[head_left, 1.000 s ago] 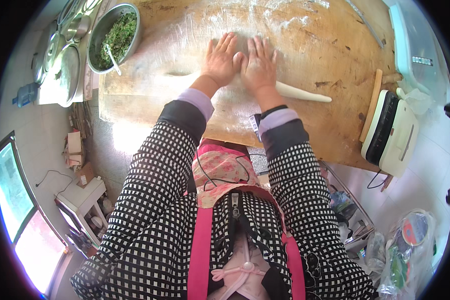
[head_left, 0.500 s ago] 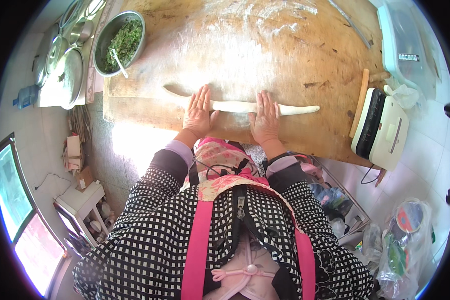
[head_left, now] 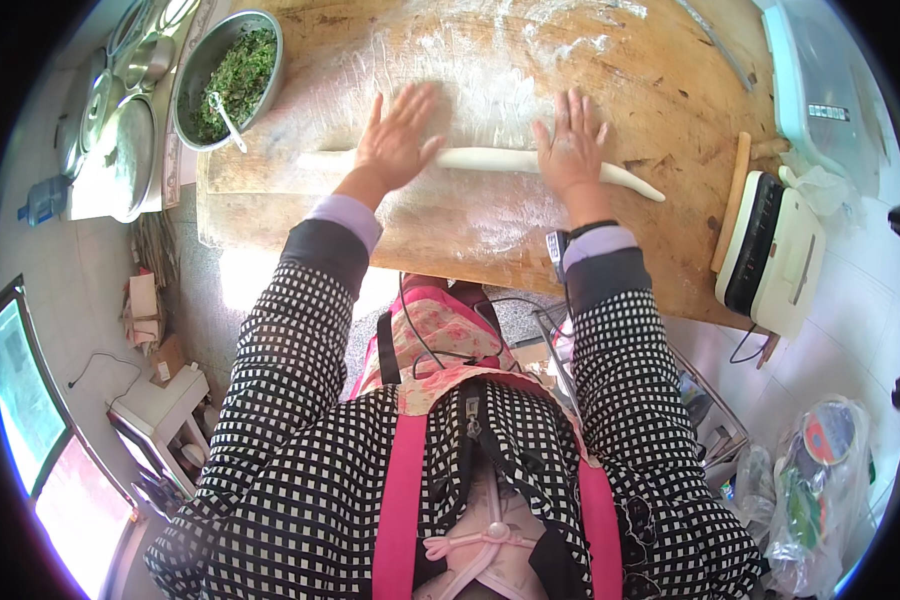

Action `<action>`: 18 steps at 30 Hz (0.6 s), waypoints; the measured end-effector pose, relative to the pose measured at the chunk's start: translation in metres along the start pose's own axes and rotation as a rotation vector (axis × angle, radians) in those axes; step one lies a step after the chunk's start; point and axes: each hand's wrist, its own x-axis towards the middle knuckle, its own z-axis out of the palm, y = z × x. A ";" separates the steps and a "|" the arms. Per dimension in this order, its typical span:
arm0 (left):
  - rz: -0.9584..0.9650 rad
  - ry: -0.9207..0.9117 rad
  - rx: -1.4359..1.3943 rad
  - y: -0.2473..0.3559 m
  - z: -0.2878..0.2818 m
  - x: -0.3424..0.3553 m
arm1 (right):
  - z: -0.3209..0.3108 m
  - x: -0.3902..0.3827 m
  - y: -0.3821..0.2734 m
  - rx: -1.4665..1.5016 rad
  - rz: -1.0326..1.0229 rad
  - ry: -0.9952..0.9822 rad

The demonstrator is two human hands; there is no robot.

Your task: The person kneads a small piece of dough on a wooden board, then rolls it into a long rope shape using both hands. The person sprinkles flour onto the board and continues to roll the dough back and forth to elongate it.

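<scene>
A long white rope of dough (head_left: 490, 160) lies crosswise on the floured wooden board (head_left: 440, 240). My left hand (head_left: 398, 138) rests over its left part, flat, fingers spread and pointing away from me. Over its right part is my right hand (head_left: 572, 150), also flat with the fingers stretched out. The palms and wrists hide short stretches of the dough. Its right end tapers and bends slightly toward me; the left end is pale against the flour. Neither hand is wrapped around anything.
At the far left stands a metal bowl (head_left: 182, 95) of chopped green filling with a white spoon (head_left: 227, 122). A rolling pin (head_left: 732, 200) and a white-and-black appliance (head_left: 770, 250) sit at the right edge. Behind them is a pale blue container (head_left: 820, 100). Metal pots and lids (head_left: 125, 150) stand farther left.
Both hands have moved away from me across the board and slightly apart. The dough rope has rolled farther from me and looks longer, with its right end now trailing nearer.
</scene>
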 end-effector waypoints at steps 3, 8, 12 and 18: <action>0.054 -0.152 -0.009 0.011 0.000 -0.057 | -0.018 -0.069 -0.004 0.064 -0.044 -0.081; -0.035 -0.093 -0.396 0.035 0.014 -0.147 | -0.039 -0.162 -0.009 0.172 0.020 -0.176; -0.109 0.174 -0.473 0.032 0.032 -0.128 | -0.025 -0.131 -0.003 0.161 0.070 -0.083; -0.339 0.157 -0.295 -0.014 0.029 -0.021 | -0.011 -0.029 0.029 0.057 0.119 0.026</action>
